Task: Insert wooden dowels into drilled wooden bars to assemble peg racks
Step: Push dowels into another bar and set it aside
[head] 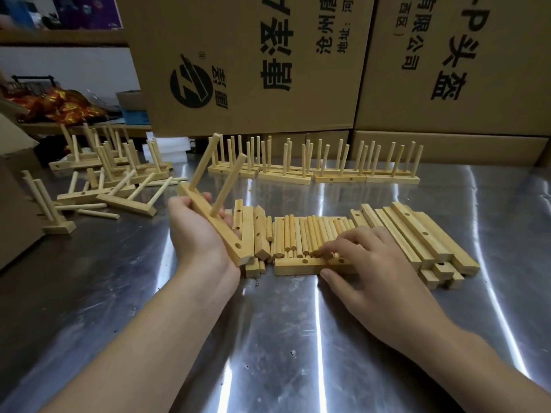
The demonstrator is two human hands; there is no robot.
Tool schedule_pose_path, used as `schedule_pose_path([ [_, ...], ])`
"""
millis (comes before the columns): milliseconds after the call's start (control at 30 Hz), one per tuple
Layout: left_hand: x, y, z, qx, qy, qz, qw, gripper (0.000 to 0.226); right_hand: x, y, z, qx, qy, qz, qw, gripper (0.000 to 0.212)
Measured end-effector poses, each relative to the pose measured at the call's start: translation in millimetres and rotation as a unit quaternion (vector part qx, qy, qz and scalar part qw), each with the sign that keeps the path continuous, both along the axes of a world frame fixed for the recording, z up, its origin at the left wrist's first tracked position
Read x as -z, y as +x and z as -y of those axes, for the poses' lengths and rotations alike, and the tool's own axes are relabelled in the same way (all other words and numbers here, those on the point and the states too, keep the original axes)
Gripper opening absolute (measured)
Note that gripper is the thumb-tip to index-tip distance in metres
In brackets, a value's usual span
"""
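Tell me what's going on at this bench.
A person is building peg racks on a metal table. The left hand grips a drilled bar with two dowels already standing in it and one hole near its end empty. The right hand rests on the pile of loose dowels. Finished racks stand in a row behind.

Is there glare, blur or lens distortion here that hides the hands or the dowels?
Head view: bright glare streaks on the metal table; wide-angle bending tilts the cardboard boxes; right hand slightly soft over the loose dowels; left hand and its bar sharp.
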State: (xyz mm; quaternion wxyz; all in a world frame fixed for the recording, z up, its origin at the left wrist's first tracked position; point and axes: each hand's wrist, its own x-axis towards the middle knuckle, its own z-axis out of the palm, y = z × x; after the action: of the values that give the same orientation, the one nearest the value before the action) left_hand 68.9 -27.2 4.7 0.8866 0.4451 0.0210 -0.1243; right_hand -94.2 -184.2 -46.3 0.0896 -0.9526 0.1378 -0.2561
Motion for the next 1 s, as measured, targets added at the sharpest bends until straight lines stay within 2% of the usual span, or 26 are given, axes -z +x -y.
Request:
schedule_pose_path([
  [267,1,7,1,-0.009,-0.008,-0.054,0.998,0.027,10,9,4,0.029,-0.023,-0.044,0.998,0.06],
  [633,1,9,-1,0.004,-0.014,-0.076,0.997,0.027,8,11,7,0.024,0.006,-0.001,1.0,0.041],
  [867,0,6,0,0.013,-0.005,-0.079,0.997,0.026,-2,5,5,0.027,-0.004,0.086,0.996,0.021],
  [1000,0,5,2,0.031,0.004,-0.074,0.997,0.028,-16,-4,6,0.012,-0.009,0.26,0.966,0.016],
])
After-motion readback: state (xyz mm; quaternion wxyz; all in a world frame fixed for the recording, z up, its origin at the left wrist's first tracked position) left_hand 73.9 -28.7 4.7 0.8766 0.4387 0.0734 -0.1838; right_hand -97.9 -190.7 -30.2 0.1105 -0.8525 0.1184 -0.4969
